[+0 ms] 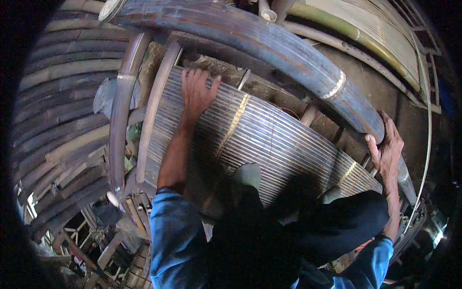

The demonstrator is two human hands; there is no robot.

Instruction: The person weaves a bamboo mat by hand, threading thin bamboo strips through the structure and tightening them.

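Note:
My left hand (198,94) rests on a bench of narrow bamboo slats (274,139), by its far left edge. Its fingers are spread and the thumb stands apart, with nothing held. At the right, my right hand (391,147) wraps round a thick, dark bamboo pole (269,43), near that pole's right end. The thumb is on the near side and the fingers reach over the far side. This pole crosses the upper view, beyond the slats, and has a pale ring at one node. My feet are on the slats, with my dark-clad knee in front.
An upright-looking brown bamboo post (124,106) and a paler side rail (156,111) border the slats at left. Split-bamboo slats (72,62) fill the far left. Beyond the thick pole lie a greenish bamboo pole (332,29) and a pale mat. A thin cord (429,115) hangs at right.

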